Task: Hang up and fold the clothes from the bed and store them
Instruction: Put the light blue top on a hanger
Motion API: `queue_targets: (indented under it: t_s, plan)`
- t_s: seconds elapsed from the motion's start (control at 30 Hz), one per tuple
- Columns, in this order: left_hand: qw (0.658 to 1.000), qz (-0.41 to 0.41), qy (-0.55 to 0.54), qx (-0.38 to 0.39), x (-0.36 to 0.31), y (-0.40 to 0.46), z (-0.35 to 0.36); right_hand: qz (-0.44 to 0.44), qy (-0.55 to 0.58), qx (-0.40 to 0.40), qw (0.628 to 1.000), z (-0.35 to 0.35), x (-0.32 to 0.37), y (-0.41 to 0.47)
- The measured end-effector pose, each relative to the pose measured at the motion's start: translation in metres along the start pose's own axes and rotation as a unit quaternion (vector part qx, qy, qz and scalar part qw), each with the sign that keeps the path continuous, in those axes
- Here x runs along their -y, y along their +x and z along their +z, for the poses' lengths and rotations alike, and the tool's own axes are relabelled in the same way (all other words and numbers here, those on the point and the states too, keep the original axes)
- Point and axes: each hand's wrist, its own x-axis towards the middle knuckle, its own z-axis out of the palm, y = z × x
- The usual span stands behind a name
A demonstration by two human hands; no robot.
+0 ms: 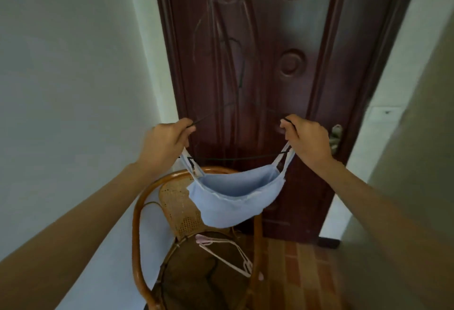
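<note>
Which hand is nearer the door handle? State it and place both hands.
Right. The right hand grips the blue top's strap just left of the door handle; the left hand grips the other strap, far left of it.

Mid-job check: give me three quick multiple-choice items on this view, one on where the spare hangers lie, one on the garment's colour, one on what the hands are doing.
1. Where do the pink hangers lie?
A. on the chair seat
B. on the door handle
C. on the floor

2. What colour is the garment?
A. white
B. light blue
C. red

3. What are the hands doing?
A. both hang idle
B. only one grips
C. each grips one end of the black hanger with a strap

Key:
1 A, they rest on the dark seat of the rattan chair.
2 B, the cloth is pale blue.
3 C, the left hand and the right hand each pinch a hanger end, and the garment sags between them.
</note>
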Motion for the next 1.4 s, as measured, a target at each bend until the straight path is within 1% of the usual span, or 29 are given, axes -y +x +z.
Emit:
queue_targets:
  t_s: [0.13, 0.23, 0.3, 0.43, 0.73, 0.83, 1.0, 1.1, 1.2, 1.3, 1.4]
  plan:
    - [0.997, 0.047, -0.058, 0.025, -0.016, -0.008, 0.014, 0.05, -0.068, 0.019, 0.996, -0.037, -0.003, -0.048]
    - [0.99, 0.077, -0.106, 0.046, -0.04, -0.008, 0.031, 0.103, -0.113, 0.055, 0.987, -0.075, -0.014, -0.083]
    - [0.983, 0.101, -0.14, 0.056, -0.063, -0.005, 0.043, 0.138, -0.143, 0.072, 0.977, -0.106, -0.022, -0.104]
    - [0.961, 0.152, -0.215, 0.082, -0.124, -0.001, 0.063, 0.208, -0.184, 0.076, 0.957, -0.175, -0.04, -0.141]
    - [0.903, 0.259, -0.326, 0.111, -0.298, -0.008, 0.084, 0.324, -0.301, 0.015, 0.897, -0.33, -0.07, -0.239]
    - [0.882, 0.286, -0.349, 0.136, -0.365, -0.014, 0.084, 0.37, -0.327, 0.005, 0.87, -0.385, -0.078, -0.272]
    - [0.847, 0.335, -0.382, 0.158, -0.466, -0.034, 0.079, 0.394, -0.36, -0.03, 0.845, -0.47, -0.089, -0.328]
    - [0.828, 0.365, -0.395, 0.157, -0.518, -0.05, 0.075, 0.428, -0.371, -0.04, 0.823, -0.51, -0.096, -0.358]
    - [0.817, 0.372, -0.401, 0.181, -0.566, -0.065, 0.072, 0.459, -0.387, -0.041, 0.799, -0.546, -0.102, -0.389]
    - [0.804, 0.391, -0.406, 0.189, -0.613, -0.078, 0.074, 0.47, -0.417, -0.052, 0.776, -0.578, -0.106, -0.417]
    - [0.78, 0.418, -0.42, 0.199, -0.656, -0.09, 0.076, 0.478, -0.435, -0.061, 0.76, -0.602, -0.109, -0.442]
